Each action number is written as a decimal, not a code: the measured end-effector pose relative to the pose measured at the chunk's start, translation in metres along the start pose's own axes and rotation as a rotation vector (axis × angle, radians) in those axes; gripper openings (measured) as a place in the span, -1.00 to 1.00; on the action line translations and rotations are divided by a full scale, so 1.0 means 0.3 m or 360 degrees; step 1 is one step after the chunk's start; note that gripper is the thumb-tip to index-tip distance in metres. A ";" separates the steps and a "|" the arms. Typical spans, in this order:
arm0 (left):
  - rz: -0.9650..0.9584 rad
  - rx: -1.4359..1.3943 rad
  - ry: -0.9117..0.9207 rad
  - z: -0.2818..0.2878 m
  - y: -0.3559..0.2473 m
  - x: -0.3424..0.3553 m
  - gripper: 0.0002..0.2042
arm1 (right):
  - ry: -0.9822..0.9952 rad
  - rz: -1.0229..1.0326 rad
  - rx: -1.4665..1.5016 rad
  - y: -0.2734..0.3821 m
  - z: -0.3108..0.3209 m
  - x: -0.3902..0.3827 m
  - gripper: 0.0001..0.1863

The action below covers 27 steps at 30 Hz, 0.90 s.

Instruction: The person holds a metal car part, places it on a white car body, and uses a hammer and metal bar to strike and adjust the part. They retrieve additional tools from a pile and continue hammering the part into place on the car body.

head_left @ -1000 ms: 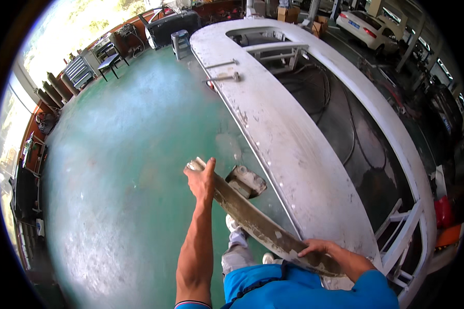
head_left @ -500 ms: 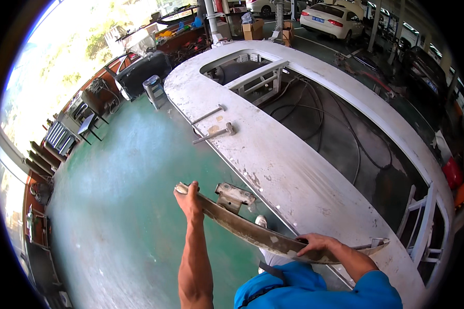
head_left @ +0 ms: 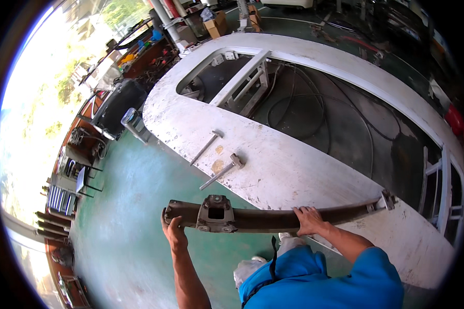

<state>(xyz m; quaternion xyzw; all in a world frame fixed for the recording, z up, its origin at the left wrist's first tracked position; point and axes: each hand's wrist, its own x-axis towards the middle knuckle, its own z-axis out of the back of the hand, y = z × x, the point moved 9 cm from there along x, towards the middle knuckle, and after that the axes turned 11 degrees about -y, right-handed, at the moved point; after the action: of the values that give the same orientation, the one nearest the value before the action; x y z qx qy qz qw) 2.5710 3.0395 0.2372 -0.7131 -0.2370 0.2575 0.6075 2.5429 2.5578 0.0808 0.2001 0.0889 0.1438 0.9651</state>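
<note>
Left hand (head_left: 175,233): closed around the left end of a long metal beam (head_left: 265,221), thumb on the near face, fingers behind. Right hand (head_left: 309,220): hooked over the beam's upper edge right of its middle, fingers close together, palm against the near side. Left forearm runs almost straight up from the lower edge; right forearm slants inward from a short blue sleeve (head_left: 374,262), elbow bent outward.

Beam: slender, gently bowed, dull brown face, channel-like. Held crosswise before the torso, left part over floor, right part over the white frame. A squarish mounting bracket (head_left: 203,213) stands out near the left hand: worn metal, rectangular opening, bolt holes along its edges. Smaller end bracket (head_left: 386,200) at the right tip, pale and angular. Whether that tip touches the frame, I cannot tell from this angle.

White frame (head_left: 278,167): broad, flat, rounded at the far end, paint scuffed and chipped. On it, two hammers (head_left: 219,174), side by side but apart, handles toward the near edge. Dark cables (head_left: 371,149) loop inside its opening.

Beyond: smooth green floor (head_left: 129,206), worn to a sheen; a grey stool (head_left: 134,123); an open cardboard box (head_left: 215,26).
</note>
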 end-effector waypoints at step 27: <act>0.0562 0.1826 0.1411 -0.184 1.032 1.152 -0.62 | 0.0249 -0.0707 -0.0266 -0.174 -0.425 0.711 0.10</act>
<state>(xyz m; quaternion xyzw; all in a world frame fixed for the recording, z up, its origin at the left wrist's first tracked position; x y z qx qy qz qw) 2.8759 3.1771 -0.0890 -0.3486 0.3200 0.1227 0.8724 2.7274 2.6248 -0.0803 0.0833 0.1929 -0.0499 0.9764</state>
